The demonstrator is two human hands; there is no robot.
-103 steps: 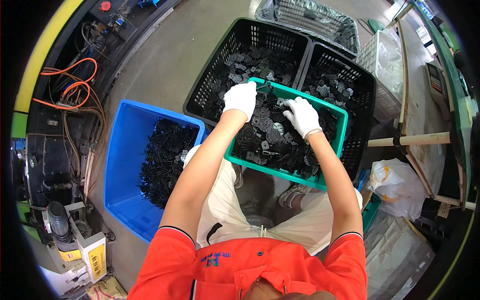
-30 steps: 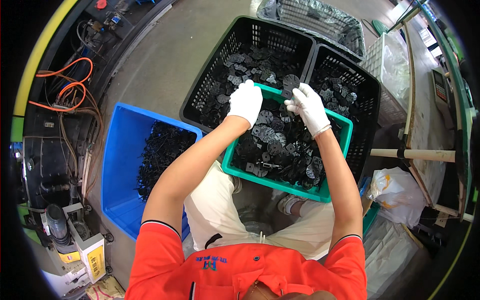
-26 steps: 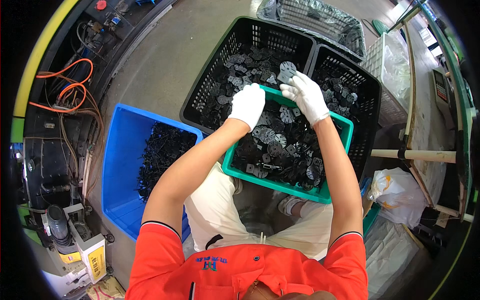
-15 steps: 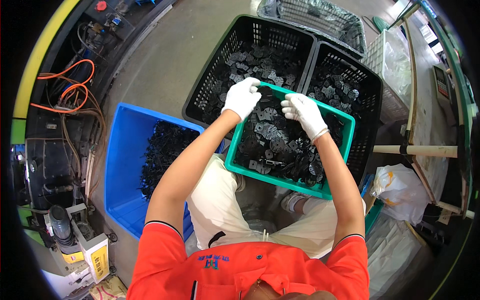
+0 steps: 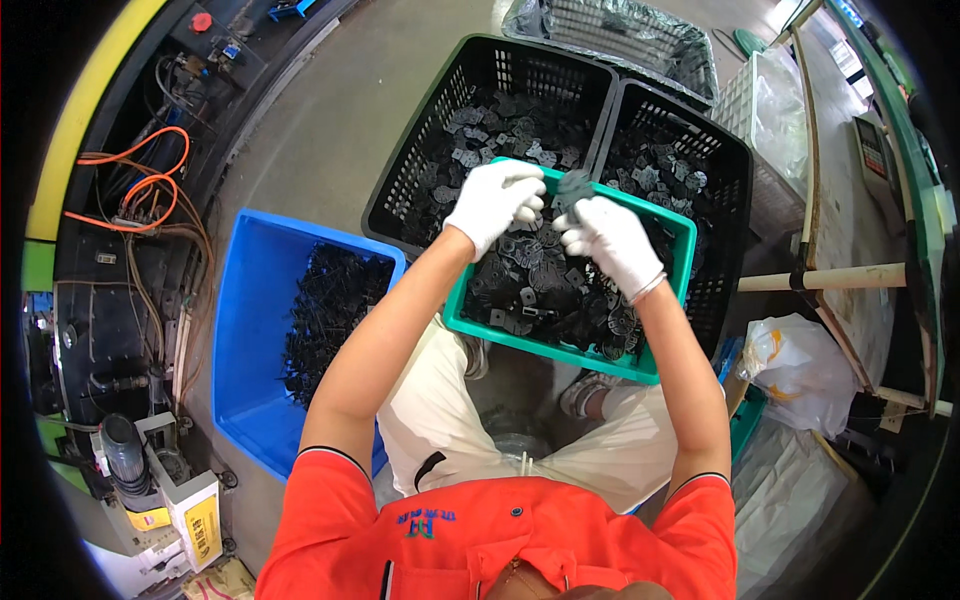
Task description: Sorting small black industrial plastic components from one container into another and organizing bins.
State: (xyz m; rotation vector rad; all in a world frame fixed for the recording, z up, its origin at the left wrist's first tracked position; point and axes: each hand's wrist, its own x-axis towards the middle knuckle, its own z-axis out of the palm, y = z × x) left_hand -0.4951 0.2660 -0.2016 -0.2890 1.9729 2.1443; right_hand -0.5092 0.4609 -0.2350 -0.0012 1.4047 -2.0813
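Both my hands wear white gloves and meet over a green tray (image 5: 668, 365) full of small black plastic parts, which rests on my lap. My right hand (image 5: 608, 241) pinches a round black part (image 5: 573, 184) at the tray's far rim. My left hand (image 5: 494, 199) is beside it with its fingertips touching the same part. Beyond the tray stand two black mesh crates (image 5: 470, 62), (image 5: 735, 160), each holding loose black parts.
A blue bin (image 5: 248, 330) with black parts sits on the floor at my left. Orange cables and machinery (image 5: 140, 190) line the far left. A wire basket (image 5: 620, 30) stands behind the crates. White plastic bags (image 5: 800, 365) and a wooden pole (image 5: 850, 277) are at my right.
The hands dipped back toward the tray half a second ago, and now they are raised together at its far rim with a round black part between them.
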